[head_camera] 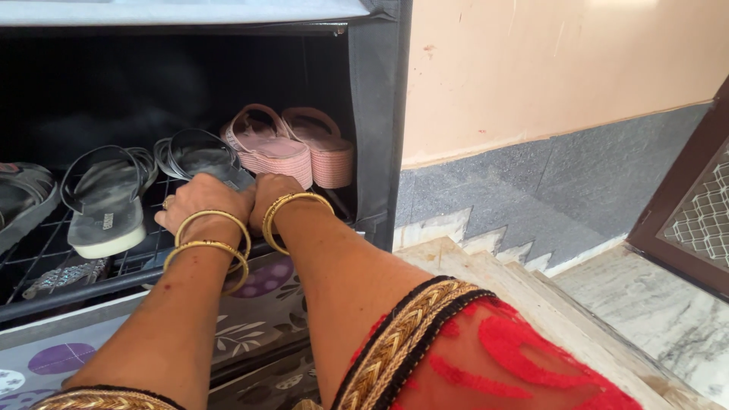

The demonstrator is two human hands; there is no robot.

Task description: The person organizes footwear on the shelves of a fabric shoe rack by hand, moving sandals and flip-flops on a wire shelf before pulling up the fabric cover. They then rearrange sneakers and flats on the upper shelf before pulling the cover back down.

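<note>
Both my hands reach into a dark shoe rack [376, 114] with a wire shelf [45, 258]. My left hand [203, 201] rests on a grey sandal [199, 156], fingers curled over its near end. My right hand [272, 193] sits beside it at the shelf's front edge, just below a pair of pink platform sandals [292, 148]; what its fingers grip is hidden. Gold bangles circle both wrists. Another grey sandal [106, 201] with a pale sole lies to the left.
A further grey shoe [23, 201] lies at the far left. A patterned fabric flap [266, 304] hangs below the shelf. To the right are marble steps [531, 296], a peach and grey wall [547, 114], and a brown door with mesh [691, 212].
</note>
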